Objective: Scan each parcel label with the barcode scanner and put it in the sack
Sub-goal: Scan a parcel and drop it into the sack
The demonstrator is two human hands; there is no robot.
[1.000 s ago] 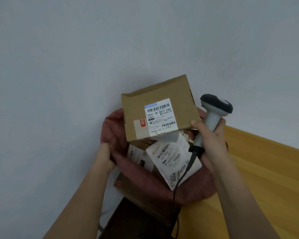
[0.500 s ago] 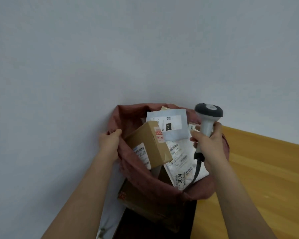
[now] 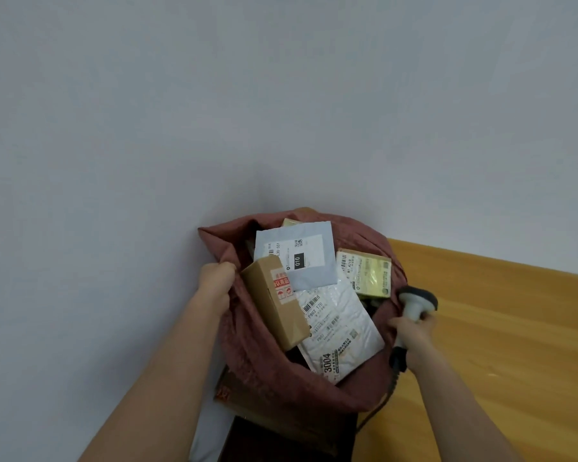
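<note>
From the head view, our left hand [image 3: 216,281] grips the soft red sack [image 3: 247,348] by its rim at nine o'clock. The cardboard box [image 3: 274,308] lies inside, beside flat mailers; we judge it stiff and light, best held by its long edges. Our right hand [image 3: 411,331], at three o'clock, is curled round the barcode scanner [image 3: 414,303].

both hands [image 3: 214,278] [image 3: 411,331] curled, gripping

Left hand [image 3: 216,278] grips sack [image 3: 247,355] rim; right hand [image 3: 411,331] — scanner [image 3: 416,303].
</note>
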